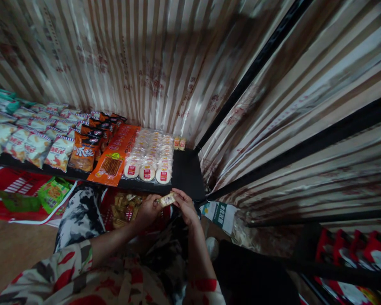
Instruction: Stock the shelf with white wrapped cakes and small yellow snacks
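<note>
A small gold-wrapped snack packet point(167, 199) is stretched between my two hands, just in front of the shelf's near edge. My left hand point(150, 210) pinches its left end, and my right hand point(184, 206) has fingers closed at its right end. Below my left hand, a red basket point(107, 220) holds several similar gold packets point(120, 209). Two small gold packets point(179, 143) stand at the back of the black shelf point(188, 169), to the right of rows of round white crackers point(147, 171) in clear wrappers.
Further left on the shelf are an orange snack bag point(112, 159), dark-orange bags point(82, 151) and rows of white bags point(59, 152). Black poles point(250, 80) and a striped curtain point(165, 55) border the shelf. Red bags point(352, 250) sit at the lower right.
</note>
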### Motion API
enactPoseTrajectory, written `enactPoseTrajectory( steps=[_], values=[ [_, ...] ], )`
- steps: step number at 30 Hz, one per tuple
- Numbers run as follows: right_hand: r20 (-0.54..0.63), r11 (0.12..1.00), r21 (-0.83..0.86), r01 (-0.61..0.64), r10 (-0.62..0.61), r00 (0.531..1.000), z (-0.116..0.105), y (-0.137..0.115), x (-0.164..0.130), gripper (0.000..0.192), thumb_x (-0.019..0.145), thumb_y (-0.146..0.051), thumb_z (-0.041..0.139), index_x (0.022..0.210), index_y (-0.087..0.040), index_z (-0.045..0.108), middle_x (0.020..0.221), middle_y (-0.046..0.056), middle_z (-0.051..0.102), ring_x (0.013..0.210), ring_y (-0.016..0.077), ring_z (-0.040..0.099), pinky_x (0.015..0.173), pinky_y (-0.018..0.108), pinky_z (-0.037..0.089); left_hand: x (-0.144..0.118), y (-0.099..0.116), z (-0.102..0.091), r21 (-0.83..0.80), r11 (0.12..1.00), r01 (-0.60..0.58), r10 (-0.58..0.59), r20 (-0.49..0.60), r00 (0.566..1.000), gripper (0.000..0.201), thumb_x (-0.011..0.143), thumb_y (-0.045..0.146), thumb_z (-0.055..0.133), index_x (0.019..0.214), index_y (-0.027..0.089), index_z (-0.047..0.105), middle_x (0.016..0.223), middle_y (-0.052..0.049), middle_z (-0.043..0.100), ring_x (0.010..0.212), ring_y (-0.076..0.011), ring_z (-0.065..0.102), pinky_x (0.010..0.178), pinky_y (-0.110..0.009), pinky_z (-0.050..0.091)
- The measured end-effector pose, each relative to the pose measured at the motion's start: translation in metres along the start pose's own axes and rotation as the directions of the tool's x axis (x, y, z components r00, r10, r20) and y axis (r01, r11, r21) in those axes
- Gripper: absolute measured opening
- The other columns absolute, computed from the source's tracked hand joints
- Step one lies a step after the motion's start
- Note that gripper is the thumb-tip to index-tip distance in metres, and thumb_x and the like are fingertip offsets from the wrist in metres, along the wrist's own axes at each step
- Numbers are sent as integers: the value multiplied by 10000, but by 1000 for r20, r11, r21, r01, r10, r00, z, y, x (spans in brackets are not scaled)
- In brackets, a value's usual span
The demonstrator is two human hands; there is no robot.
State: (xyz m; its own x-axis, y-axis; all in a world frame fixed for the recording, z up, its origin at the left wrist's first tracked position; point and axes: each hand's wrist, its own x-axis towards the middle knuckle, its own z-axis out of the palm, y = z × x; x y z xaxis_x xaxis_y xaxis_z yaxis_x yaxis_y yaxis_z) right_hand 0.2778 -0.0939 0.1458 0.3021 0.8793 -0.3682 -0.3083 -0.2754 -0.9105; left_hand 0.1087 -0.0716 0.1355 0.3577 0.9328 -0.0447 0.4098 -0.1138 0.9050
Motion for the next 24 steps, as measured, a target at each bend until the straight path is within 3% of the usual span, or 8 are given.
enactPoseTrajectory(
  steps=[7,15,24],
  values=[
    [-23,998,62,10,-8,1000,-9,0,5,450,553,-418,802,940,-205,721,999,64,714,865,167,641,735,258,490,3,15,6,-57,997,-52,49,-48,998,287,798,272,470,1044,149,553,1017,-87,609,936,-189,578,842,-315,454],
    [-52,996,87,32,-27,998,-15,-3,7,444,586,-454,786,934,-187,717,975,73,712,841,166,640,703,245,499,7,12,16,-53,984,-171,167,-76,983,242,835,253,388,951,167,582,965,-77,599,938,-191,560,861,-337,450],
    [-86,994,104,15,-6,996,-16,-7,10,422,629,-511,750,912,-199,719,944,52,709,858,156,633,661,212,497,6,23,16,-142,988,-60,59,-9,998,285,792,326,484,994,144,570,1001,-89,580,873,-189,595,788,-325,489]
  ],
)
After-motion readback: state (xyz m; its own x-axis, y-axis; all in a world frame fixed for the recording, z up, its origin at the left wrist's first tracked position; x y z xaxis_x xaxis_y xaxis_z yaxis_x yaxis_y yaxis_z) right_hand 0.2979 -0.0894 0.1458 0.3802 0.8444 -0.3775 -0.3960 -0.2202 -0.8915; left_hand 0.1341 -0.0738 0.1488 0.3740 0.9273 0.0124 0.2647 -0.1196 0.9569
